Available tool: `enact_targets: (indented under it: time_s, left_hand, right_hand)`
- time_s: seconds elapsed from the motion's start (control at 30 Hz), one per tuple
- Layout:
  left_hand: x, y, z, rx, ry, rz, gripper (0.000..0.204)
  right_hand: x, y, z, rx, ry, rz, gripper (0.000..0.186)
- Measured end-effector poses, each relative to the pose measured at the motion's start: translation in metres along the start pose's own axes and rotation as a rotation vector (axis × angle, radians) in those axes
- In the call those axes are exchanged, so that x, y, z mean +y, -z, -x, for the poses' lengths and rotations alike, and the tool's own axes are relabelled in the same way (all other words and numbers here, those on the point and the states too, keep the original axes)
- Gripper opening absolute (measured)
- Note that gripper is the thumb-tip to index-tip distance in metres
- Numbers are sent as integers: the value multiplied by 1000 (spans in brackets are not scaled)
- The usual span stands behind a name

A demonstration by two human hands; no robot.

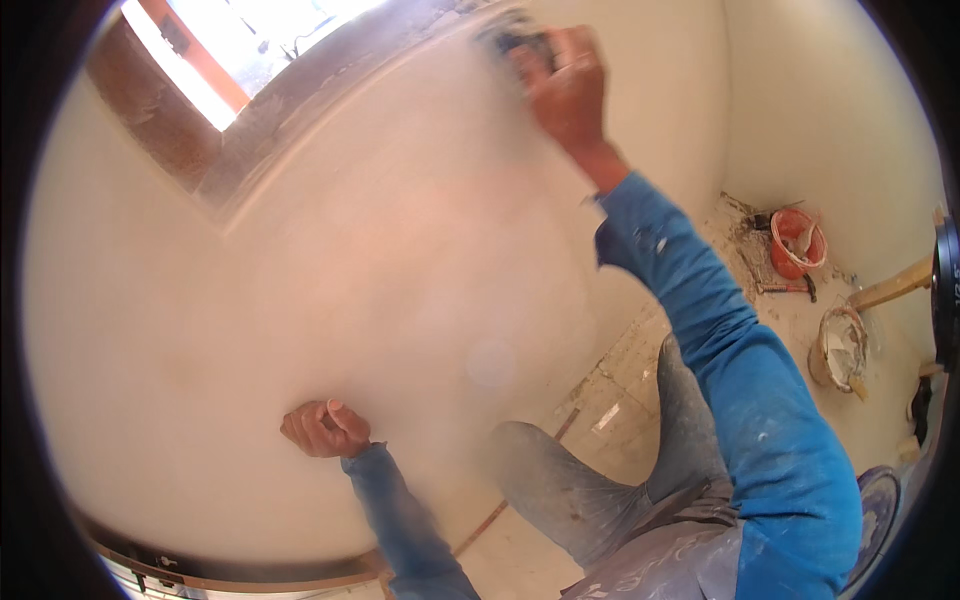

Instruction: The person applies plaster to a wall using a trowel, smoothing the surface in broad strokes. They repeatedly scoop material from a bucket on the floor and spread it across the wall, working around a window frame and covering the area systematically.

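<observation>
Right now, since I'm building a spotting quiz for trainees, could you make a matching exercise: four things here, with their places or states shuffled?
1. Bare left hand
2. Bare right hand
3. Round red bucket
4. Hammer with reddish handle

A. Lying on the pale floor
B. Curled, by the smooth pale wall
C. Upright, open-topped
D. Holding a dark, blurred object

Pairs: 1-B, 2-D, 3-C, 4-A.

Tiled floor (625,445), red bucket (785,262), hammer (788,289), whitish bucket (819,362)
</observation>
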State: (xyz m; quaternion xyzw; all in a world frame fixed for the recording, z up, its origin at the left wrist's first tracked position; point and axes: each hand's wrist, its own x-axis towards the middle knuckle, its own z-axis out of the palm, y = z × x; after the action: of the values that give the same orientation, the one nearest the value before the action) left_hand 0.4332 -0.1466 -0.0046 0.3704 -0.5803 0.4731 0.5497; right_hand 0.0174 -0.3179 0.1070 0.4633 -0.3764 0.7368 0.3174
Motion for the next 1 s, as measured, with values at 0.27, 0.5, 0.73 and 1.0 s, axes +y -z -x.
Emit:
enact_targets:
  time_s: [0.27,0.5,0.73,1.0]
  left_hand:
    - [3,-3,2,-19,-21,-61,37]
    - [3,-5,-1,7,-18,-84,37]
    - [1,-2,2,23,-8,-60,34]
    - [-4,-4,4,5,-21,-85,31]
  right_hand:
    - [-102,3,17,-135,-313,-69,32]
    - [-125,36,-1,-279,473,-323,13]
    - [-20,28,-9,-613,422,-355,26]
    - [52,151,135,-1094,239,4,41]
